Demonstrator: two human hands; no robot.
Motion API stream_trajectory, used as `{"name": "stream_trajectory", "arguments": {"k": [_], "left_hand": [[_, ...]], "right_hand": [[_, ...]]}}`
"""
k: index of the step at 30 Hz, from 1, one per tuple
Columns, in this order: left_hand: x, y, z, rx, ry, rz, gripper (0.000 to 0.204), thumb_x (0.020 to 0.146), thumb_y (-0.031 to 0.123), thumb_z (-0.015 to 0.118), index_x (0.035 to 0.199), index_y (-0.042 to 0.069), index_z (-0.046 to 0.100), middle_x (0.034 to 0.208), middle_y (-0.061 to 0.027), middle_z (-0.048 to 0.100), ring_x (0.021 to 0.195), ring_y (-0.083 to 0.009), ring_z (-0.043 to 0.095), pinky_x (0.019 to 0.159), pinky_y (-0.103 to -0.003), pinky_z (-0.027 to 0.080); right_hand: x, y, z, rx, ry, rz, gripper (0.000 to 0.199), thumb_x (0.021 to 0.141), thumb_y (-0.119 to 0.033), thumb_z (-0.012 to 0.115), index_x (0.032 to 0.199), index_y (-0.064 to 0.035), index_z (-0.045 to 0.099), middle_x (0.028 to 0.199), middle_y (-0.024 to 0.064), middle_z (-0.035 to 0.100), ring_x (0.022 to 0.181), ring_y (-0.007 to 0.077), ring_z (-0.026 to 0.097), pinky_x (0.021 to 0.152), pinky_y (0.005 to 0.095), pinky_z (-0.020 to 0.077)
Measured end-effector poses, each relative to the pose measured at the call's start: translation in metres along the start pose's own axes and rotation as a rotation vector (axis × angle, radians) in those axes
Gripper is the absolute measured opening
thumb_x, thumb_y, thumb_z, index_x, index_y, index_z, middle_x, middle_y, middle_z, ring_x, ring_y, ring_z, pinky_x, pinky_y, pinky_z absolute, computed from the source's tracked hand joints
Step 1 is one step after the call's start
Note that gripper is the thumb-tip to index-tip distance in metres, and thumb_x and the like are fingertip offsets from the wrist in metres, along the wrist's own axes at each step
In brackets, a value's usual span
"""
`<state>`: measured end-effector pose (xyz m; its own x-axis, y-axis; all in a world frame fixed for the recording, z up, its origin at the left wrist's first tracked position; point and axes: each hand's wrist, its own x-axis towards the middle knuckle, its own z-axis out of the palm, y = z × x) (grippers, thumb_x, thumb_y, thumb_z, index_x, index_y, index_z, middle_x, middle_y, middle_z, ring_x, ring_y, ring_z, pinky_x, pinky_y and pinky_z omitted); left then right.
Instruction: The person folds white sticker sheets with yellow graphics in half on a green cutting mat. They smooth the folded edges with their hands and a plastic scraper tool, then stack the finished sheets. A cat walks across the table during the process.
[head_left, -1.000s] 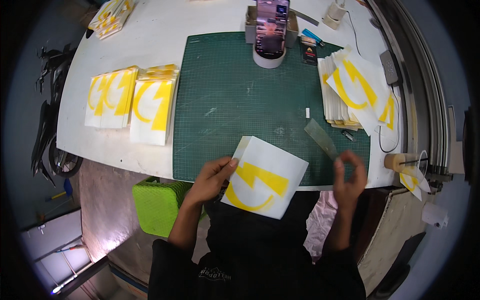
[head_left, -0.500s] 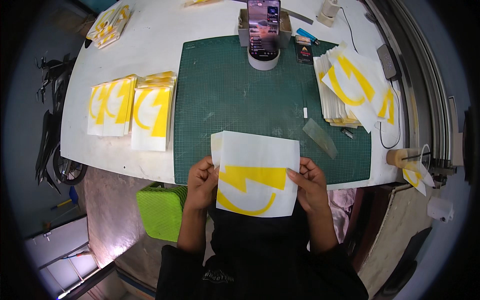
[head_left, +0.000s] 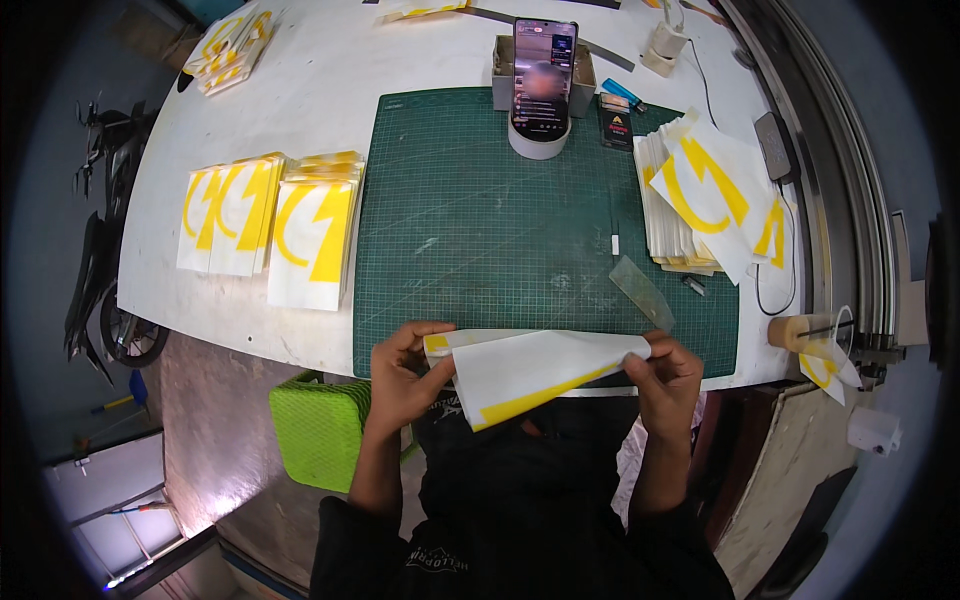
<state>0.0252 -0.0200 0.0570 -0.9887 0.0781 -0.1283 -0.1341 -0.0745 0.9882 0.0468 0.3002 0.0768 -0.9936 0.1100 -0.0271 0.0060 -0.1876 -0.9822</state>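
A white sheet with a yellow print (head_left: 545, 372) is stretched between my two hands above the front edge of the green cutting mat (head_left: 470, 240). It is tilted and bent over, so only a strip of the yellow shows. My left hand (head_left: 408, 378) pinches its left end between thumb and fingers, where a second layer or fold with a yellow patch sticks out. My right hand (head_left: 664, 385) grips the right end, thumb on top. Right of the mat's middle, a pile of similar sheets (head_left: 685, 205) lies loosely stacked. A translucent strip (head_left: 641, 291) rests beside my right hand.
Neat stacks of yellow-printed sheets (head_left: 312, 240) stand left of the mat. A phone (head_left: 543, 90) on a round white stand sits at the back, near a small dark box (head_left: 615, 128) and blue lighter (head_left: 620, 93). A cup (head_left: 790, 333) stands far right; a green stool (head_left: 312, 435) is below the table.
The sheet has turned from facing me nearly flat to a tilted, bent-over position, hiding most of its yellow print. Both hands keep hold; my right hand has moved right and slightly down.
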Motion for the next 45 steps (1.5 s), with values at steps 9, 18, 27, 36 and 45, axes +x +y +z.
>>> {"name": "stream_trajectory", "arguments": {"k": [9, 18, 27, 36, 45], "left_hand": [[0.007, -0.013, 0.004, -0.212, -0.271, -0.16, 0.05, 0.08, 0.002, 0.089, 0.124, -0.004, 0.066, 0.099, -0.0054, 0.075, 0.093, -0.0106, 0.072, 0.083, -0.027, 0.057], [0.012, -0.031, 0.019, 0.164, 0.111, -0.03, 0.055, 0.075, 0.003, 0.093, 0.123, -0.003, 0.066, 0.099, -0.0031, 0.072, 0.089, -0.0098, 0.069, 0.084, -0.027, 0.055], [0.022, -0.028, 0.009, -0.054, -0.04, 0.001, 0.051, 0.077, 0.0, 0.091, 0.122, -0.003, 0.067, 0.085, 0.0, 0.07, 0.077, -0.0048, 0.065, 0.072, -0.022, 0.053], [0.027, -0.021, -0.001, 0.066, 0.045, -0.005, 0.054, 0.082, -0.002, 0.086, 0.13, -0.003, 0.061, 0.104, -0.0095, 0.074, 0.095, -0.0133, 0.071, 0.085, -0.029, 0.058], [-0.017, 0.004, 0.015, -0.152, 0.31, 0.201, 0.039, 0.099, 0.005, 0.07, 0.134, -0.004, 0.056, 0.12, -0.0147, 0.069, 0.106, -0.0153, 0.067, 0.095, -0.031, 0.053]], "right_hand": [[0.008, -0.015, -0.009, 0.201, -0.363, 0.286, 0.02, 0.09, 0.003, 0.079, 0.108, 0.0044, 0.07, 0.1, 0.0114, 0.073, 0.09, 0.0117, 0.068, 0.079, 0.0235, 0.0534], [0.011, 0.041, -0.014, 0.12, -0.169, 0.393, 0.024, 0.092, 0.0, 0.077, 0.114, 0.0045, 0.071, 0.092, 0.0024, 0.074, 0.083, 0.007, 0.066, 0.074, 0.0217, 0.0514], [0.01, 0.04, -0.013, 0.626, -0.871, 0.426, 0.101, 0.078, -0.021, 0.09, 0.157, 0.0072, 0.034, 0.15, 0.0227, 0.053, 0.136, 0.0332, 0.055, 0.114, 0.0487, 0.0426], [0.002, 0.08, -0.034, 0.733, -0.926, 0.513, 0.132, 0.07, -0.047, 0.096, 0.164, 0.0056, 0.018, 0.163, 0.0264, 0.036, 0.152, 0.0388, 0.037, 0.123, 0.0595, 0.0305], [0.036, 0.05, 0.001, 0.761, -0.648, 0.528, 0.143, 0.072, -0.052, 0.091, 0.167, -0.0006, -0.003, 0.17, 0.0267, 0.019, 0.158, 0.0408, 0.026, 0.123, 0.0596, 0.0325]]}}
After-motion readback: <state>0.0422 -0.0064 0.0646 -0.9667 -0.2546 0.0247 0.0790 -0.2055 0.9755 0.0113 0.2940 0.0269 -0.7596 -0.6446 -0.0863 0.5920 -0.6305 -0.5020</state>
